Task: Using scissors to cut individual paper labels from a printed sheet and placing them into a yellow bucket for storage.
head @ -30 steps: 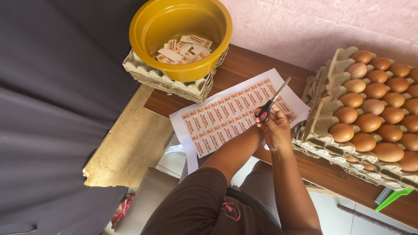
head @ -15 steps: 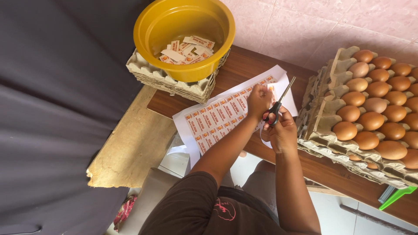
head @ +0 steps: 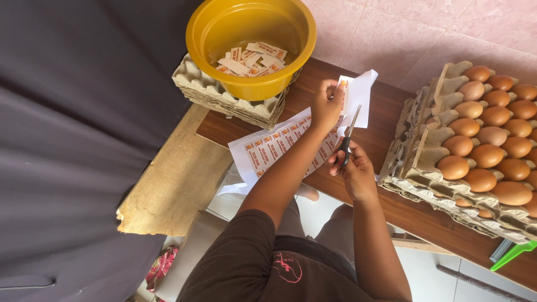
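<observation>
My left hand [head: 327,104] pinches the far end of a white sheet of printed labels [head: 277,145] and lifts that end off the wooden table [head: 391,210]. My right hand [head: 353,168] grips black-handled scissors [head: 348,134], whose blades point up along the sheet's right edge, next to the left hand. The rest of the sheet lies flat on the table under my left forearm. A yellow plastic bowl [head: 251,39] behind it holds several cut labels [head: 249,59].
The bowl rests on a stack of grey egg cartons [head: 235,100]. Stacked trays of brown eggs [head: 486,145] fill the table's right side. A dark curtain [head: 84,140] hangs at left. A green object [head: 512,254] lies at the table's right end.
My left hand came onto the sheet and raised its far end. The scissors swung from pointing up-right to nearly upright along the sheet's edge.
</observation>
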